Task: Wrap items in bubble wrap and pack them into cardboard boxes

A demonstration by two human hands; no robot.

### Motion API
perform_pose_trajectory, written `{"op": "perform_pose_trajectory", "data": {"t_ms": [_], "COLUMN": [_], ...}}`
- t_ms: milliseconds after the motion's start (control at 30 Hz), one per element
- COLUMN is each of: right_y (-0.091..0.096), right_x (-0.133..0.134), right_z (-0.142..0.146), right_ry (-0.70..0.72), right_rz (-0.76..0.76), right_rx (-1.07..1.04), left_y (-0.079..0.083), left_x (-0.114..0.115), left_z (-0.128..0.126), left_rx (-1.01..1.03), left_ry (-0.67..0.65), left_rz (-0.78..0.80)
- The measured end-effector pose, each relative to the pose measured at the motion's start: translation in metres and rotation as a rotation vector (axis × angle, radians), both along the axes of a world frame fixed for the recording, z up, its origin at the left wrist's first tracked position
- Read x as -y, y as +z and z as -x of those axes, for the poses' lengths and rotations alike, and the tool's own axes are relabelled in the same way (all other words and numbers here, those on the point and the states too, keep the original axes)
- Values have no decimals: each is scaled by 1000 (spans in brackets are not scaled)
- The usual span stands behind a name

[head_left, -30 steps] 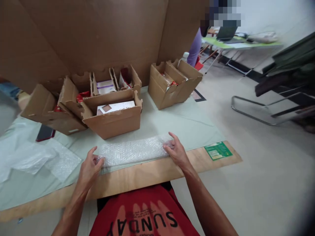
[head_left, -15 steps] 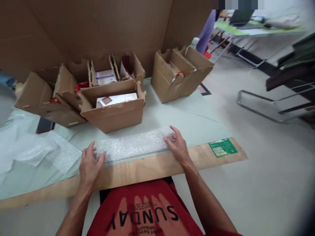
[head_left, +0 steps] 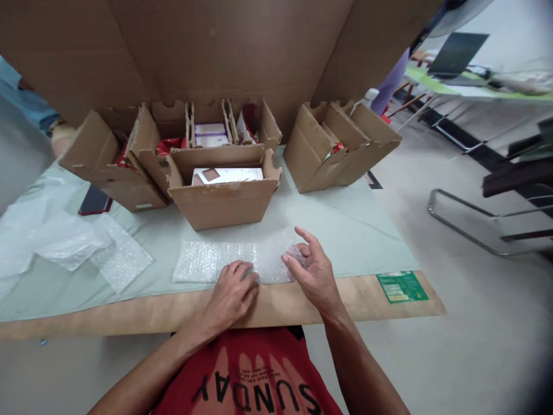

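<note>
A strip of clear bubble wrap (head_left: 216, 260) lies along the front of the cloth-covered table. My left hand (head_left: 233, 291) rests palm down at its near edge, fingers flat and fairly close together on the plastic. At the strip's right end, my right hand (head_left: 317, 276) holds the bunched or curled bubble wrap between the thumb and bent fingers, with the index finger raised. Whether anything is inside that end I cannot tell. Behind the strip stands a cardboard bin (head_left: 224, 204) with a white box (head_left: 242, 175) in it.
More cardboard bins (head_left: 142, 187) stand behind at left, and a divided one (head_left: 319, 167) at right. A phone (head_left: 95, 200) and loose bubble wrap sheets (head_left: 123, 253) lie at left. A green label (head_left: 401, 287) is on the wooden edge (head_left: 358, 300). Tall cardboard (head_left: 224, 52) walls the back.
My left hand has moved right, from the strip's left end to near its middle. My right hand stays at the right end, where the wrap is now more bunched. The camera view has shifted.
</note>
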State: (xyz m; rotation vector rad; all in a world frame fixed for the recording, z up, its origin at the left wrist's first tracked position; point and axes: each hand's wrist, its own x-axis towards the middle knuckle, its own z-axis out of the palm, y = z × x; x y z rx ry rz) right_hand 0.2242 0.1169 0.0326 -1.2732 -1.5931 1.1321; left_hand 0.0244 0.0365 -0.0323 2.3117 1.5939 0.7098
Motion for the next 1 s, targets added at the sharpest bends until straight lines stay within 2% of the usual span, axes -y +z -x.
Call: {"op": "perform_pose_trajectory", "data": {"t_ms": [100, 167, 233, 333, 433, 500, 567, 633, 700, 767, 867, 933, 1000], "right_y": [9, 8, -1, -22, -40, -46, -47, -44, -41, -41, -49, -55, -59], "right_x": [5, 6, 4, -1, -3, -2, 0, -1, -7, -16, -23, -21, -15], "right_z": [32, 55, 77, 105, 119, 119, 111, 97, 82, 71, 64, 65, 66], "right_ry": [137, 239, 337, 447, 474, 473, 474, 438, 363, 318, 361, 377, 363], "right_rz": [29, 52, 98, 253, 394, 416, 360, 199, -16, -164, -209, -199, -178], "right_rx": [-83, -101, -95, -127, -179, -187, -187, -120, 68, 316, 574, 630, 635], "left_y": [-4, -6, -7, -4, 0, 1, 1, 1, 2, 3, 2, 1, -1], "left_x": [1, 3, 9, 27, 49, 59, 62, 60, 55, 52, 54, 59, 65], "left_z": [2, 2, 3, 11, 28, 39, 47, 50, 49, 48, 47, 50, 54], "left_rx": [3, 10, 25, 62, 109, 141, 161, 168, 178, 184, 194, 197, 189], "left_ry": [-2, -7, -11, 23, 118, 206, 278, 309, 324, 337, 345, 390, 490], "left_rz": [-8, -22, -31, -17, -72, -162, -218, -217, -213, -222, -233, -240, -245]}}
